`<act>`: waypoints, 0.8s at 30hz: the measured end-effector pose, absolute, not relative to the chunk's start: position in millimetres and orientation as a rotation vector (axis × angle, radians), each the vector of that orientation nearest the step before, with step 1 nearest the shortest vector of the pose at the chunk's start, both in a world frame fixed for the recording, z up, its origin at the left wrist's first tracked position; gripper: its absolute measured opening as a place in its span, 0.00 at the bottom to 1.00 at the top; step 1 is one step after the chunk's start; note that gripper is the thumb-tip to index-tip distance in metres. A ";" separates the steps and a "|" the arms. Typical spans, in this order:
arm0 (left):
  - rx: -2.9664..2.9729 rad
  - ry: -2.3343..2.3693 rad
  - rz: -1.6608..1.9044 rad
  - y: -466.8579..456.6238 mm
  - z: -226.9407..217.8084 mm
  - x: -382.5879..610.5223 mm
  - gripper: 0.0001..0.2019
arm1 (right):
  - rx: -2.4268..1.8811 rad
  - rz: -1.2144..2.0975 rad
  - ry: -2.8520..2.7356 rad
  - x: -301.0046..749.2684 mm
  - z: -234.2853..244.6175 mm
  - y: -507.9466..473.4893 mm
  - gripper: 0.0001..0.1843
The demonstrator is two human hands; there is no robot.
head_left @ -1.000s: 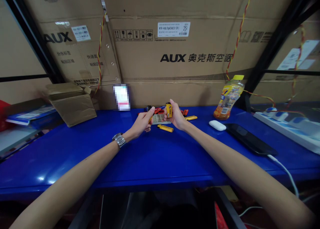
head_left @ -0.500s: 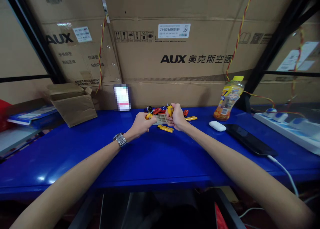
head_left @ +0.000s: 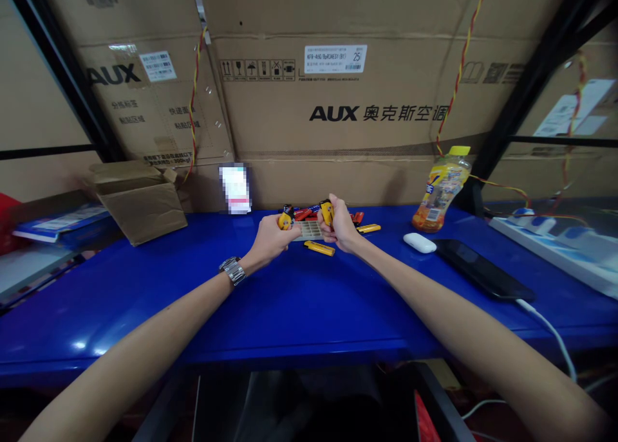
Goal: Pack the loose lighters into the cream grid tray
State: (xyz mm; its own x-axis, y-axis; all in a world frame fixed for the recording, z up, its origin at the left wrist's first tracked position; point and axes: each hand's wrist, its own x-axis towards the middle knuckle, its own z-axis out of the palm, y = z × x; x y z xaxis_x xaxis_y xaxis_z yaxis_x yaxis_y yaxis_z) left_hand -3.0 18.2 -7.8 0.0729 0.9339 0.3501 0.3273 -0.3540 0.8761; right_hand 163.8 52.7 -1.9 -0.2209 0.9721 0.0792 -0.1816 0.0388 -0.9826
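My left hand (head_left: pixel 269 241), with a metal watch on the wrist, is closed around a yellow lighter (head_left: pixel 285 221) whose dark top end points up. Another yellow lighter (head_left: pixel 327 212) stands upright in my closed right hand (head_left: pixel 344 227). Between the two hands lies a pale tray (head_left: pixel 310 230) divided into small compartments. A loose yellow lighter (head_left: pixel 319 248) rests in front of the tray, and one more yellow lighter (head_left: pixel 370 228) lies right of my right hand. Behind the tray are several red lighters (head_left: pixel 358 218) and some dark blue ones, partly hidden by my hands.
The blue table (head_left: pixel 309 313) carries an open cardboard box (head_left: pixel 140 204) and a lit phone (head_left: pixel 236 189) at the back left. To the right are a drink bottle (head_left: pixel 441 191), a white earbud case (head_left: pixel 419 242), a black phone (head_left: pixel 483 271) on a cable and a power strip (head_left: pixel 555 252).
The lighter in my left hand is raised slightly and shows more of its body and top. My right hand has shifted a little up and left with its lighter.
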 end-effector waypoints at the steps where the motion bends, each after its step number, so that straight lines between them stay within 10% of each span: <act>1: 1.749 1.258 1.324 19.3 -8.2 -3.6 0.11 | -0.905 1.374 -1.289 164.1 -3.8 54.8 0.26; 11: 1.806 1.363 1.414 26.1 -11.0 -8.5 0.12 | -0.831 0.548 -1.796 174.8 -13.2 78.4 0.17; 24: 1.817 1.407 1.368 23.8 -8.2 -9.7 0.10 | -0.764 0.543 -1.967 162.5 -34.6 112.5 0.11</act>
State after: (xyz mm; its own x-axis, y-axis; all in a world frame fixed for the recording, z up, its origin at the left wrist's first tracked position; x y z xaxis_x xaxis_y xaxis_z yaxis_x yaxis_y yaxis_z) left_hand -9.7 23.8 -8.2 -0.0190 0.9069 0.4210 0.4466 -0.3690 0.8151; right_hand 162.5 112.5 -34.6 -0.3786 0.7017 0.6035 0.2926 0.7094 -0.6412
